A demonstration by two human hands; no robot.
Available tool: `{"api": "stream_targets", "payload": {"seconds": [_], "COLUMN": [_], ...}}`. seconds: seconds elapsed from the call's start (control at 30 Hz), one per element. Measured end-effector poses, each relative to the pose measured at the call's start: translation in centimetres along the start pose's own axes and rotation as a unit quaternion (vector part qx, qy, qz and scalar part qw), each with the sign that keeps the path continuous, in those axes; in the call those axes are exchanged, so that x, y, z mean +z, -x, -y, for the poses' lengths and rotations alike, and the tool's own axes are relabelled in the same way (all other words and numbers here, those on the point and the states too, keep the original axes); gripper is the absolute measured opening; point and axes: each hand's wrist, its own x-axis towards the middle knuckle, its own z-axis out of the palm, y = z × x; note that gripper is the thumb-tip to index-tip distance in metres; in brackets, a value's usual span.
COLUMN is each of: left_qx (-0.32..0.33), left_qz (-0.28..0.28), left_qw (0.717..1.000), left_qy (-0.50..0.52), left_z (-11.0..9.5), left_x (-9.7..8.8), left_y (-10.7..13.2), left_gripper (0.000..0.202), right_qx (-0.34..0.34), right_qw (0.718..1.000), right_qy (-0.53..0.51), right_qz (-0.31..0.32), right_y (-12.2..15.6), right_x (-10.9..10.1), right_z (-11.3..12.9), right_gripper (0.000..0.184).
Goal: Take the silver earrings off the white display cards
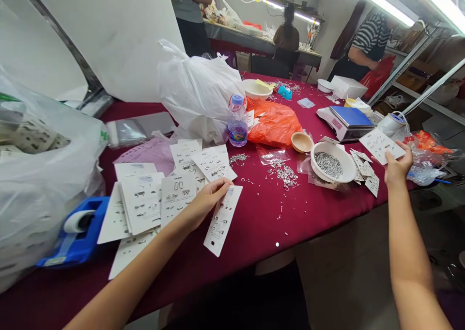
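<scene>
"Maroon cloth (261, 218) under it all. How many cards are held?"

"Two: a long card (222, 223) in the left hand (207, 199), a wider card (379, 145) in the right hand (399, 165). Also one bottle (238, 126), one scale (350, 117), one tape dispenser (82, 233) and at least four bowls (324, 86)."

"How are the hands posed?"

"The left pinches its card by the top end, thumb against fingers, forearm crossing above the card pile (141, 199). That card slants down over the cloth; whether its lower end touches, I can't tell. The right arm reaches forward, thumb on the card's face, fingers behind, gripping it near the scale."

"And the containers?"

"Near white bowl (349, 165): metal bits (329, 164), with more loose on the cloth to its left. Tan bowl (302, 142): just beside it. Far white bowl (254, 95): something yellow (265, 84) over the rim. Clear bag (80, 175) at far left: cards. White bag (203, 87): contents hidden."
</scene>
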Motion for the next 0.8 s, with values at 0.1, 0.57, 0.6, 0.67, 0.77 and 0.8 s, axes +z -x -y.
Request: {"api": "stream_targets", "payload": {"seconds": [0.1, 0.57, 0.6, 0.67, 0.77, 0.8], "left_qx": [0.014, 0.017, 0.018, 0.022, 0.027, 0.028], "left_qz": [-0.006, -0.016, -0.015, -0.015, -0.016, -0.017], "left_qw": [1.000, 1.000, 1.000, 0.999, 0.999, 0.999], "left_qy": [-0.012, -0.018, -0.019, -0.023, -0.033, -0.036], "left_z": [-0.1, 0.7, 0.7, 0.7, 0.6, 0.6], "left_x": [0.3, 0.5, 0.5, 0.6, 0.7, 0.7], "left_y": [0.1, -0.2, -0.2, -0.2, -0.2, -0.2], "left_gripper": [0.060, 0.051, 0.050, 0.047, 0.045, 0.045], "right_qx": [-0.042, 0.032, 0.039, 0.057, 0.095, 0.107], "right_qw": [0.994, 0.976, 0.976, 0.974, 0.965, 0.961], "right_qy": [-0.097, -0.153, -0.158, -0.172, -0.199, -0.209], "right_qz": [0.023, 0.149, 0.144, 0.139, 0.145, 0.149], "right_y": [2.9, 8.2, 8.2, 8.3, 8.5, 8.6], "right_x": [4.3, 12.3, 12.6, 12.9, 13.0, 13.0], "right_z": [2.9, 4.0, 3.7, 3.2, 2.9, 2.9], "right_gripper": [0.047, 0.044, 0.041, 0.035, 0.031, 0.032]}}
